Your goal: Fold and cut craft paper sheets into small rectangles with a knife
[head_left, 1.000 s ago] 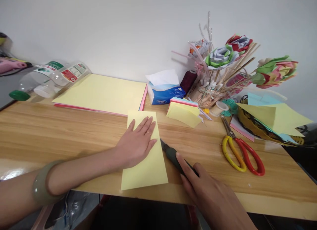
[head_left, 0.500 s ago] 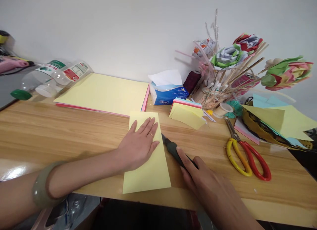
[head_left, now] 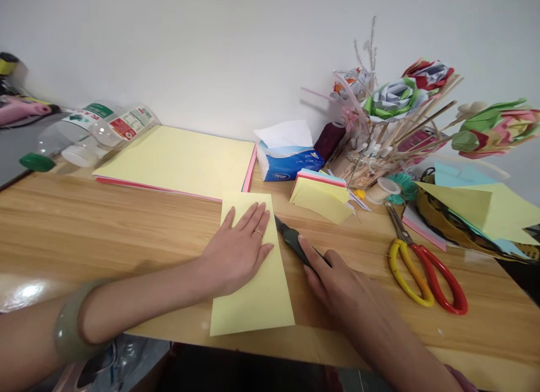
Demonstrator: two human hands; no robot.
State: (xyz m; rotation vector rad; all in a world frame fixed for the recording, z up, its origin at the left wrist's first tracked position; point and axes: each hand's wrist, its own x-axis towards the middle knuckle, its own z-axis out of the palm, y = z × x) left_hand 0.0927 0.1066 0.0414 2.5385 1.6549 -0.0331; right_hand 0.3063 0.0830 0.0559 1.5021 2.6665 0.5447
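Observation:
A folded-looking strip of pale yellow paper point(head_left: 253, 310) lies lengthwise near the table's front edge. My left hand point(head_left: 236, 248) presses flat on it, fingers stretched out toward its far end. In my right hand point(head_left: 333, 282) is a dark green utility knife point(head_left: 295, 243), the index finger laid along its handle. The knife's tip is at the paper's right edge, close to the far right corner. Whether the blade is inside a fold cannot be made out.
Large coloured sheets point(head_left: 185, 161) lie behind, beside plastic bottles point(head_left: 80, 133). A tissue pack point(head_left: 287, 161) and small paper stack point(head_left: 320, 195) stand at mid-back. Scissors point(head_left: 415, 257) with yellow and red handles lie right, before paper flowers point(head_left: 394, 99) and a paper-filled basket point(head_left: 451, 223).
My right hand has slid the utility knife a little farther away along the paper's right edge. My left hand stays flat on the paper. The view has shifted slightly.

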